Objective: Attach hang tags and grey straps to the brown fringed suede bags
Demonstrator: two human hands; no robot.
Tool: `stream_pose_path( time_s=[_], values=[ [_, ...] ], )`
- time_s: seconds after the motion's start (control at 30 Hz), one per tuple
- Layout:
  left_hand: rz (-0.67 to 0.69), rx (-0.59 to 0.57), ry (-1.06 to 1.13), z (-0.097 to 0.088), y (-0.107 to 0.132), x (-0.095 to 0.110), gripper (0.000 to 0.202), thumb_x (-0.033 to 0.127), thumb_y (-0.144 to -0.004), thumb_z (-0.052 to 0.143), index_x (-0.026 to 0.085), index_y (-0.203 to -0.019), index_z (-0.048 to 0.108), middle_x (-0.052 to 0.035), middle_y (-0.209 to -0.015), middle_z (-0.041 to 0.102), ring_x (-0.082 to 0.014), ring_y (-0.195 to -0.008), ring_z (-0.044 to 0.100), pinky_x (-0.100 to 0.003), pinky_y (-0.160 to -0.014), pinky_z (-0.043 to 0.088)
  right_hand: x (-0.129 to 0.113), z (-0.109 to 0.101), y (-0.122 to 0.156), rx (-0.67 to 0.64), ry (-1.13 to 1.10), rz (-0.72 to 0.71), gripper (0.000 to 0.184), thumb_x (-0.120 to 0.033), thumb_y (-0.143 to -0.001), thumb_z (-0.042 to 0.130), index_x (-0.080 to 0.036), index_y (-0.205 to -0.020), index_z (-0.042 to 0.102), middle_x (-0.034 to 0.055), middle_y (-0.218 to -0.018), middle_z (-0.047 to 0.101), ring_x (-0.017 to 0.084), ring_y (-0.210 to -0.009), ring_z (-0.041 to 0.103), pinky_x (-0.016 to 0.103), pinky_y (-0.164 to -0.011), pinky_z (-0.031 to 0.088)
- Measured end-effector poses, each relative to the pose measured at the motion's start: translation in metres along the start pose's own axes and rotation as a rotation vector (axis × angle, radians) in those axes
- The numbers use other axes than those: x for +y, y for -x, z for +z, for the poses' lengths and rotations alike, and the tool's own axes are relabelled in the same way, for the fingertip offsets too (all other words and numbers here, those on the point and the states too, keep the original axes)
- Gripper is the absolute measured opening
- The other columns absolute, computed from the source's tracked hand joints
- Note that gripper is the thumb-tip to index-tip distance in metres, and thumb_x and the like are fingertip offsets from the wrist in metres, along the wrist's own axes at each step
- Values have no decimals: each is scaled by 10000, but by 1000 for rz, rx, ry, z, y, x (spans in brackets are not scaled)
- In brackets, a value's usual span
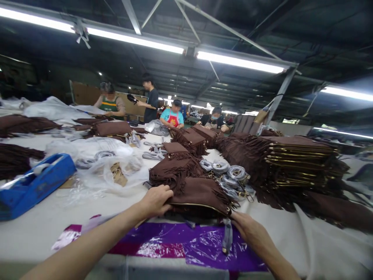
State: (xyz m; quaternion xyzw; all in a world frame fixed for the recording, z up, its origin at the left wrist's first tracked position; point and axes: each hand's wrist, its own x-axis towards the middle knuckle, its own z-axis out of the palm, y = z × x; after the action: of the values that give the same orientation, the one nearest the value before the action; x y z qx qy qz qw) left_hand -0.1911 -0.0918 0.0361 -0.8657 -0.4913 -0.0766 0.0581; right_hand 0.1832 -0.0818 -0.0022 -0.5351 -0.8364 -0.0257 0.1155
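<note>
A brown fringed bag [201, 192] lies in front of me, its gold zipper edge facing my side and its mouth parted. My left hand [157, 200] grips the left end of that edge, fingers curled over it. At the right corner my right hand [247, 225] has its fingers closed on the bag, partly hidden beneath it. From that corner hangs a zipper pull wrapped in grey plastic [227, 235]. Behind this bag lie more brown fringed bags [175, 167]. Beside it sit several coiled straps in clear wrap [230, 173].
A blue tape dispenser [37, 182] stands at left near a clear plastic bag [113, 173] with tan pieces inside. A tall stack of brown bags [300, 155] rises at right. Purple plastic [163, 237] covers the table's front edge. Several co-workers are at the far side.
</note>
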Motion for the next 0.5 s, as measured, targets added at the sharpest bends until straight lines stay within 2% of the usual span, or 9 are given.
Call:
stream_pose_path(
  time_s=[0.07, 0.13, 0.23, 0.3, 0.37, 0.4, 0.43, 0.47, 0.5],
  values=[
    [-55, 39, -36, 1, 0, 1, 70, 169, -837, 529, 181, -906, 528, -68, -966, 587, -216, -901, 556, -333, -769, 475, -12, -19, 2, -34, -63, -14, 282, -295, -930, 344, -257, -913, 623, 48, -859, 705, 224, -814, 656, 308, -691, 472],
    [-117, 55, -83, 1, -2, 6, 147, 64, -811, 483, 166, -909, 525, -89, -946, 589, -231, -889, 553, -358, -761, 472, -30, -42, 6, -74, -157, -23, 307, -339, -959, 316, -250, -851, 590, 27, -808, 692, 201, -768, 642, 291, -679, 444],
    [-164, 72, -89, -9, -2, 29, 246, 7, -737, 501, 151, -935, 522, -123, -1001, 577, -265, -930, 530, -400, -779, 461, -59, -64, 13, -78, -263, -18, 340, -364, -965, 288, -239, -765, 533, 16, -738, 657, 182, -706, 611, 280, -667, 420],
    [-105, 153, 7, -22, 2, 57, 236, 39, -754, 505, 168, -951, 512, -110, -1046, 560, -257, -960, 508, -404, -825, 445, -75, -67, 16, -63, -301, -16, 348, -375, -959, 288, -240, -729, 512, 11, -701, 645, 176, -670, 595, 272, -649, 416],
    [-35, 234, 166, -30, 6, 90, 144, 141, -820, 501, 194, -953, 498, -78, -1030, 556, -236, -951, 503, -386, -840, 440, -85, -62, 19, -53, -323, -18, 364, -401, -953, 302, -243, -698, 508, 9, -669, 644, 173, -645, 594, 260, -626, 422],
    [-32, 241, 228, -31, 6, 106, 131, 242, -843, 520, 198, -962, 492, -74, -1024, 558, -238, -934, 509, -383, -813, 450, -88, -57, 20, -50, -331, -27, 370, -413, -950, 312, -246, -690, 515, 9, -660, 650, 172, -636, 600, 252, -614, 428],
    [-40, 228, 258, -29, 5, 121, 216, 343, -832, 553, 196, -976, 488, -77, -1027, 564, -250, -920, 516, -395, -787, 457, -89, -53, 22, -44, -338, -41, 371, -423, -946, 323, -249, -689, 528, 11, -657, 661, 173, -632, 612, 244, -604, 436],
    [-49, 206, 264, -24, 2, 134, 257, 384, -818, 564, 191, -970, 488, -82, -1012, 574, -259, -897, 526, -406, -760, 460, -88, -48, 23, -36, -344, -60, 369, -427, -942, 333, -255, -695, 547, 13, -662, 675, 175, -633, 627, 237, -597, 447],
    [-46, 179, 265, -16, -2, 145, 224, 350, -823, 544, 184, -962, 487, -86, -988, 586, -258, -868, 540, -404, -731, 461, -86, -43, 23, -27, -349, -82, 362, -428, -938, 342, -262, -708, 568, 16, -672, 690, 178, -638, 643, 231, -593, 460]
  ],
)
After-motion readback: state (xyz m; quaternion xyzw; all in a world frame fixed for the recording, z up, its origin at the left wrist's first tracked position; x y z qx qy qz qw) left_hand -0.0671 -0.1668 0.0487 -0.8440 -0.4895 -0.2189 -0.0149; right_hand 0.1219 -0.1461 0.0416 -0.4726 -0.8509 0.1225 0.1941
